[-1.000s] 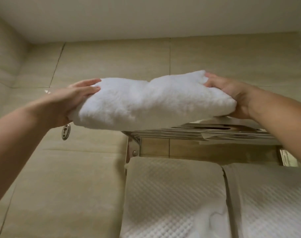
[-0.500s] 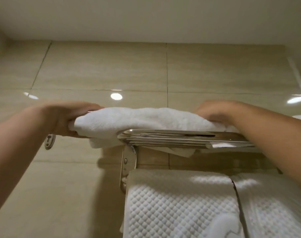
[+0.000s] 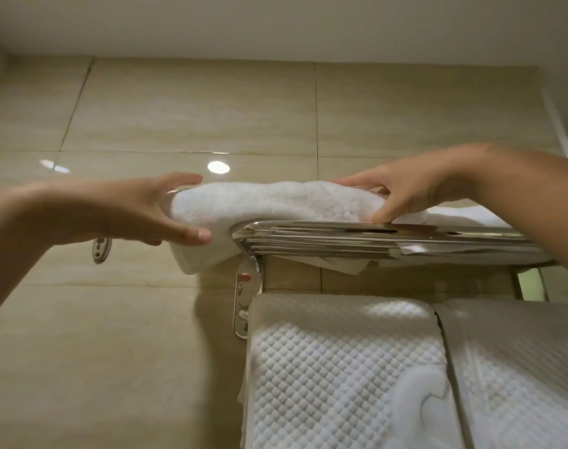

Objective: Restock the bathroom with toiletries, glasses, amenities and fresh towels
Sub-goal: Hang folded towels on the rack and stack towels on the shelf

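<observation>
A folded white towel [image 3: 276, 202] lies on top of the chrome towel rack [image 3: 341, 234], with its left end hanging over the rack's corner. My left hand [image 3: 140, 212] spans that overhanging end: straight fingers above it, thumb beneath and touching it. My right hand [image 3: 405, 192] rests on the towel's right part, fingers curved over the top and the thumb pressed down at the front edge. The rack is seen from below, so its top surface is hidden.
Two white waffle-weave towels [image 3: 341, 367] [image 3: 519, 367] hang side by side from the bar under the rack. More white cloth [image 3: 464, 213] lies on the rack behind my right wrist. A small metal hook [image 3: 101, 249] sits on the beige tiled wall left of the rack's bracket [image 3: 245, 303].
The towel came down from mid-air onto the rack. My left hand's fingers have straightened and loosened at the towel's end. My right hand has shifted on top of it.
</observation>
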The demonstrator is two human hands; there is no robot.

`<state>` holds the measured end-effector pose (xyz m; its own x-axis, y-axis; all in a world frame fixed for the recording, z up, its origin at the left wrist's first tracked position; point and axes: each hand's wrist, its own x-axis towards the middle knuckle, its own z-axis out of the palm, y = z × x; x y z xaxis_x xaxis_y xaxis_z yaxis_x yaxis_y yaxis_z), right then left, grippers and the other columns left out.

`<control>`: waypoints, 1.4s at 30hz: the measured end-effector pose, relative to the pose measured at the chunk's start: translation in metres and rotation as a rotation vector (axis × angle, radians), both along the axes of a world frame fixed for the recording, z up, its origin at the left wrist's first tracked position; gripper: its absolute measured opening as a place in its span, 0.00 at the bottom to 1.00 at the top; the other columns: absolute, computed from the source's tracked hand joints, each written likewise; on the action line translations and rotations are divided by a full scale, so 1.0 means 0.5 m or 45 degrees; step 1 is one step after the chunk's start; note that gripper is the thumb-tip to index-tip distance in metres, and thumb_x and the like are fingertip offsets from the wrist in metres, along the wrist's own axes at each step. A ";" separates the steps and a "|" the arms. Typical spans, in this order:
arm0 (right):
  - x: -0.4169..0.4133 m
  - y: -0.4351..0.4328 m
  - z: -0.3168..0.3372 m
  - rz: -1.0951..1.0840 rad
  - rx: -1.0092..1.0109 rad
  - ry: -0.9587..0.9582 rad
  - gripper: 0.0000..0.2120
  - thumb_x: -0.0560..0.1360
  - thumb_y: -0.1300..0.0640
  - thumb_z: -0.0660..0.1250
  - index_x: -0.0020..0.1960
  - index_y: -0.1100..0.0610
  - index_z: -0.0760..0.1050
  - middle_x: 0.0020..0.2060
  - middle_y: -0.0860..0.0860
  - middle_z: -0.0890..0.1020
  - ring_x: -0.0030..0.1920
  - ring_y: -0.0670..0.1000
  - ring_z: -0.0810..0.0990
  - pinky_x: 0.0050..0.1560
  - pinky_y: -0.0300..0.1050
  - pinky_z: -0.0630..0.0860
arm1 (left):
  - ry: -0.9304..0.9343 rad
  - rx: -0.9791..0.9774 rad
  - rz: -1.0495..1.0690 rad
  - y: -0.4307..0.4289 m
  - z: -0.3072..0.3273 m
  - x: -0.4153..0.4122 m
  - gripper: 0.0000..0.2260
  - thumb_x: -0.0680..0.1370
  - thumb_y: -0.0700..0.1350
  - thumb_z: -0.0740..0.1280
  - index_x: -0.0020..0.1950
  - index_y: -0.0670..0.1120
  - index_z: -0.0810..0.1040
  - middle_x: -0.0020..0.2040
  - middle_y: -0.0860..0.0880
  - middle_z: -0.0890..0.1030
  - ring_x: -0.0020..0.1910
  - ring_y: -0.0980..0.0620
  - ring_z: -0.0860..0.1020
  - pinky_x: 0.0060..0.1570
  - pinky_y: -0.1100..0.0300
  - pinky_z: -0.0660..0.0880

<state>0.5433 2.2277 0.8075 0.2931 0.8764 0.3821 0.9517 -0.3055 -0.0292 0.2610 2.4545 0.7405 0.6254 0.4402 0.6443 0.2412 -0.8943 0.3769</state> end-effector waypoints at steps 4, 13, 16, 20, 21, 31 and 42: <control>-0.030 0.024 -0.003 -0.147 -0.085 -0.273 0.52 0.68 0.52 0.83 0.79 0.30 0.54 0.76 0.42 0.68 0.76 0.53 0.65 0.78 0.58 0.60 | -0.018 0.517 0.537 -0.009 -0.017 0.041 0.43 0.66 0.58 0.82 0.77 0.63 0.63 0.58 0.52 0.73 0.45 0.53 0.75 0.33 0.61 0.73; 0.001 0.023 -0.019 -0.013 0.331 -0.487 0.15 0.72 0.53 0.79 0.50 0.38 0.76 0.49 0.42 0.82 0.53 0.51 0.80 0.54 0.50 0.75 | -0.309 0.634 0.604 0.010 -0.009 0.059 0.18 0.74 0.57 0.72 0.63 0.66 0.74 0.50 0.51 0.83 0.47 0.43 0.80 0.47 0.47 0.80; -0.005 0.011 -0.018 0.070 0.510 -0.527 0.14 0.74 0.53 0.78 0.53 0.40 0.76 0.48 0.45 0.82 0.51 0.53 0.80 0.51 0.47 0.72 | -0.402 0.561 0.566 0.009 0.000 0.040 0.22 0.68 0.65 0.68 0.62 0.68 0.73 0.50 0.52 0.84 0.48 0.42 0.82 0.48 0.43 0.82; -0.032 -0.031 -0.009 0.153 0.574 -0.461 0.17 0.75 0.54 0.76 0.62 0.45 0.79 0.51 0.47 0.82 0.51 0.50 0.80 0.52 0.49 0.74 | -0.509 0.577 0.516 0.011 -0.003 0.013 0.18 0.72 0.64 0.72 0.59 0.68 0.73 0.48 0.52 0.84 0.46 0.43 0.82 0.45 0.42 0.82; -0.041 -0.044 -0.006 0.157 0.565 -0.468 0.18 0.76 0.54 0.76 0.64 0.46 0.79 0.50 0.45 0.82 0.51 0.48 0.80 0.51 0.48 0.74 | -0.520 0.585 0.489 0.008 -0.003 0.006 0.17 0.73 0.61 0.73 0.59 0.67 0.74 0.48 0.52 0.84 0.46 0.43 0.82 0.45 0.42 0.82; -0.050 -0.074 -0.064 0.083 0.417 -0.539 0.26 0.76 0.52 0.76 0.70 0.40 0.72 0.52 0.43 0.80 0.50 0.44 0.79 0.50 0.47 0.78 | -0.492 0.691 0.461 -0.004 -0.022 -0.011 0.20 0.72 0.58 0.78 0.61 0.67 0.75 0.46 0.52 0.84 0.44 0.45 0.82 0.44 0.45 0.81; -0.057 -0.023 -0.031 -0.074 0.269 -0.696 0.21 0.69 0.50 0.80 0.58 0.39 0.76 0.50 0.41 0.82 0.53 0.51 0.79 0.50 0.47 0.76 | -0.348 0.441 1.024 0.006 -0.005 0.015 0.39 0.64 0.81 0.64 0.59 0.52 0.71 0.47 0.46 0.82 0.40 0.42 0.81 0.43 0.48 0.80</control>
<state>0.5147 2.2162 0.7920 0.0495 0.7533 0.6559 0.8276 -0.3985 0.3952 0.2686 2.4575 0.7382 0.0206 0.4315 0.9019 0.7820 -0.5690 0.2544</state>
